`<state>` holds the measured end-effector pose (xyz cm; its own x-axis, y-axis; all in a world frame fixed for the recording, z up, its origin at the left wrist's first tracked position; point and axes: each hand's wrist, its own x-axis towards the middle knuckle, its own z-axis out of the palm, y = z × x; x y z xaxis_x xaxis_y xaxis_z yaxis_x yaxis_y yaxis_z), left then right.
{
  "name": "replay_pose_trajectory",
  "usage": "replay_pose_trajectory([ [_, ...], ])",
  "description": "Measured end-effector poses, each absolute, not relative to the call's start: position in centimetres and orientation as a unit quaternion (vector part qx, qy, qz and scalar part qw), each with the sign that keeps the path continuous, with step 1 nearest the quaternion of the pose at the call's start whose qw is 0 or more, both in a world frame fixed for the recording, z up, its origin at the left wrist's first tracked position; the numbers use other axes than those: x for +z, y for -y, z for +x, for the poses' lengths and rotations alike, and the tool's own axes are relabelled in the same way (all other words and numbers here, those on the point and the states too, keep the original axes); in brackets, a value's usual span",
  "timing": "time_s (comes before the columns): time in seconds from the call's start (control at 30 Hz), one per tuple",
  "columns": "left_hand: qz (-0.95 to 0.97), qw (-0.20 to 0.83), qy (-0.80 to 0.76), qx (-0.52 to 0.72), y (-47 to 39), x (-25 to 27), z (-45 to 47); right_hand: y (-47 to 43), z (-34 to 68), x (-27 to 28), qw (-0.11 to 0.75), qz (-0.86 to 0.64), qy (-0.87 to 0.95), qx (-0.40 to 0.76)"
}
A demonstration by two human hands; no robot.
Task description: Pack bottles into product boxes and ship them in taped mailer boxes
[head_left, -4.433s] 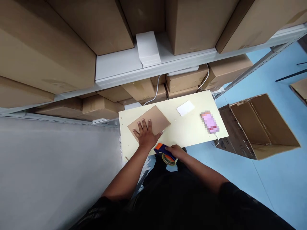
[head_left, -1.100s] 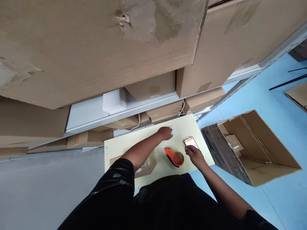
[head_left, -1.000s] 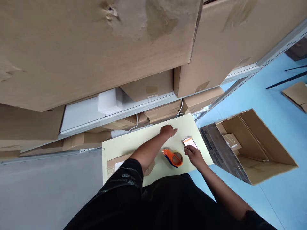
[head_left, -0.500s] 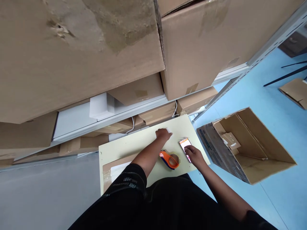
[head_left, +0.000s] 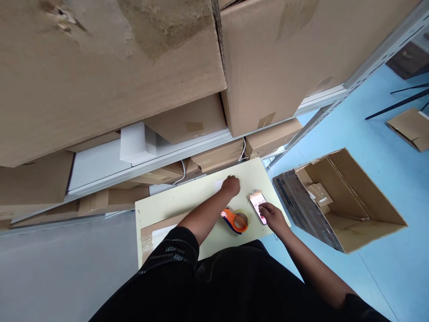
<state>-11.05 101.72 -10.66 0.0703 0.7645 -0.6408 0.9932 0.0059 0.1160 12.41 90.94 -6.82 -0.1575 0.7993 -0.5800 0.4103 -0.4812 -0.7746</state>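
My left hand [head_left: 231, 186] is curled closed on the pale table [head_left: 181, 199], and its fingertips are hidden from me. A small white piece of paper [head_left: 218, 184] lies just left of it. Near the table's right edge lies a phone [head_left: 256, 202] with a lit screen showing digits. My right hand [head_left: 271, 214] is over the phone's lower part, fingers drawn together and fingertips at the screen; nothing shows in its grip. Between my arms sits an orange and blue tape dispenser [head_left: 235, 221] with a roll of tape.
A flat cardboard piece [head_left: 146, 239] with a white sheet [head_left: 161, 235] lies at the table's left. Large cartons [head_left: 134, 80] fill the shelf [head_left: 100, 165] ahead. An open cardboard box [head_left: 365, 205] with a small box inside stands on the blue floor to the right.
My left hand has curled closed, and white paper now shows on its left rather than its right. The phone screen now shows digits. My right hand stays at the phone.
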Motion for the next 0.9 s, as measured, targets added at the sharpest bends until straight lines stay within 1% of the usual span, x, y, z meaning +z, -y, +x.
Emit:
replay_pose_trajectory([
  [0.17,0.723,0.259,-0.614,-0.182,-99.8,-9.6,-11.3,-90.7,12.0,-7.1,0.173,-0.624,0.486,0.587],
  [0.3,0.719,0.253,-0.627,-0.161,-99.0,-8.8,-11.9,-90.5,11.3,-7.6,0.174,-0.615,0.497,0.587],
  [0.4,0.699,0.267,-0.651,-0.131,-98.8,-8.6,-12.5,-90.3,10.7,-7.9,0.171,-0.613,0.505,0.583],
  [0.53,0.643,0.303,-0.699,-0.075,-98.7,-8.8,-13.2,-90.2,9.8,-7.9,0.176,-0.608,0.504,0.588],
  [0.67,0.559,0.352,-0.751,0.008,-98.6,-9.0,-13.9,-90.2,9.0,-7.8,0.173,-0.599,0.514,0.589],
  [0.8,0.483,0.382,-0.782,0.094,-98.0,-8.0,-15.8,-90.1,8.2,-7.8,0.16,-0.591,0.523,0.593],
  [0.9,0.436,0.393,-0.799,0.133,-97.1,-6.8,-18.6,-90.1,7.7,-7.8,0.148,-0.588,0.533,0.59],
])
